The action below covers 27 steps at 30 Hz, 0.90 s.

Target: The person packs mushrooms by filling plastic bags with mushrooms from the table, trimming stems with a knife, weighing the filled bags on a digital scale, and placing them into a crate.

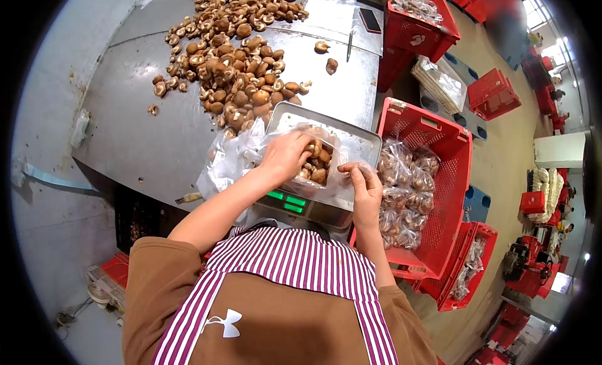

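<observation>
A clear plastic bag [303, 188] with brown mushrooms [318, 175] in it lies on the metal tray [374, 141] of a scale with a green display [294, 204]. At the bag's mouth, my left hand [286, 154] has its fingers bent over the mushrooms; its fingertips are partly hidden, so what they grip is unclear. My right hand [364, 182] pinches the bag's right edge between thumb and fingers. Loose white plastic bags [233, 158] lie left of the scale. Beyond the tray spreads a large heap of mushrooms [241, 70] on the metal table [135, 123].
To the right, a red crate [446, 195] holds filled bags of mushrooms [401, 195]. Another red crate [433, 51] with bags stands beyond it. A phone [370, 21], a pen [350, 45] and two single mushrooms lie on the table's far right. More crates stand on the floor.
</observation>
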Each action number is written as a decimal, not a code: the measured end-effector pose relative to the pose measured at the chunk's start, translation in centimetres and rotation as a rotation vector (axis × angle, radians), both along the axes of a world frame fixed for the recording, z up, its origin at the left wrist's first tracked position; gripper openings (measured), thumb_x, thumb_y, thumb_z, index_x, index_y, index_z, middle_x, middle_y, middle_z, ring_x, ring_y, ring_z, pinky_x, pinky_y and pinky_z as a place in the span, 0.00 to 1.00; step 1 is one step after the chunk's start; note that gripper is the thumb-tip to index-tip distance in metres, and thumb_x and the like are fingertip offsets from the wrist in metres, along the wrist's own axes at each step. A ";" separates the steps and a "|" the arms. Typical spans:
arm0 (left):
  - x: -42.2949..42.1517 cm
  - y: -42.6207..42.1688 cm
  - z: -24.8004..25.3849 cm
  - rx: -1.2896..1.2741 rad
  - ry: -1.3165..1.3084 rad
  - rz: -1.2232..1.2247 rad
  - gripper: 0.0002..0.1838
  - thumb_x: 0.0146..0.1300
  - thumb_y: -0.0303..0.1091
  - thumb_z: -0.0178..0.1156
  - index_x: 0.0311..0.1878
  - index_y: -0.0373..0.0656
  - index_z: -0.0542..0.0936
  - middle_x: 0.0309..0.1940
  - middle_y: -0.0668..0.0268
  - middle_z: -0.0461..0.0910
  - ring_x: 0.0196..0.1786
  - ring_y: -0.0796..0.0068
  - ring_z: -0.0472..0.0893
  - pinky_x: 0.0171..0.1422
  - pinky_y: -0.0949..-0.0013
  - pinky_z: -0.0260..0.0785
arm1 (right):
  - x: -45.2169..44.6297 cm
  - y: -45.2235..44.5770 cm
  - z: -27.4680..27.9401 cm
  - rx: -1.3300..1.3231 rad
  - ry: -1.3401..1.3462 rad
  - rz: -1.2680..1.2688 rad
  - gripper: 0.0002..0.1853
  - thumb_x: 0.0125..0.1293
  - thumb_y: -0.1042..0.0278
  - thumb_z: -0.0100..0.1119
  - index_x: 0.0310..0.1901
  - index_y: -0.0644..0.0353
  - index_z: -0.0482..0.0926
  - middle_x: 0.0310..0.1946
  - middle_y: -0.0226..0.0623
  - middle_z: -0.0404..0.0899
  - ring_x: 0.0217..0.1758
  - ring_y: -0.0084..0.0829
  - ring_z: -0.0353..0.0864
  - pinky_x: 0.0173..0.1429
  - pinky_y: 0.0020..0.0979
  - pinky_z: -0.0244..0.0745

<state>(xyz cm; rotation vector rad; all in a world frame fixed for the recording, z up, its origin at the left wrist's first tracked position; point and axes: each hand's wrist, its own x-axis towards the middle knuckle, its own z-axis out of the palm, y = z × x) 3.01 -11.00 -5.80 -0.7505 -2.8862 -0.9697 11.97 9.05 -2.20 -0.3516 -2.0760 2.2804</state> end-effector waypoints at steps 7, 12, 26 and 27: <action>-0.5 -1.5 3.3 0.272 -0.301 0.047 0.09 0.61 0.27 0.63 0.45 0.40 0.83 0.40 0.62 0.84 0.42 0.68 0.82 0.47 0.68 0.74 | 0.0 0.9 -0.1 0.013 0.012 -0.023 0.11 0.74 0.68 0.52 0.44 0.65 0.82 0.41 0.33 0.84 0.41 0.21 0.78 0.48 0.26 0.72; -4.6 -9.4 3.7 0.798 -0.339 0.334 0.17 0.65 0.28 0.61 0.57 0.40 0.79 0.47 0.63 0.81 0.48 0.72 0.81 0.52 0.70 0.76 | 0.5 1.3 -0.6 0.017 0.018 -0.017 0.11 0.75 0.67 0.52 0.44 0.65 0.81 0.39 0.34 0.84 0.38 0.22 0.78 0.45 0.26 0.72; 2.3 -11.3 0.5 0.622 -0.365 0.463 0.38 0.59 0.48 0.69 0.67 0.35 0.70 0.55 0.56 0.77 0.55 0.68 0.78 0.57 0.65 0.73 | 0.7 -0.1 -0.3 0.031 0.027 -0.029 0.11 0.75 0.66 0.53 0.45 0.65 0.81 0.42 0.35 0.83 0.44 0.24 0.79 0.53 0.28 0.72; 2.7 -11.1 0.3 0.600 -0.473 0.467 0.39 0.59 0.49 0.69 0.67 0.34 0.70 0.53 0.57 0.78 0.52 0.68 0.78 0.56 0.66 0.73 | 0.7 -0.2 -0.2 0.034 0.032 -0.035 0.11 0.75 0.66 0.53 0.45 0.65 0.81 0.42 0.35 0.83 0.44 0.24 0.79 0.53 0.28 0.72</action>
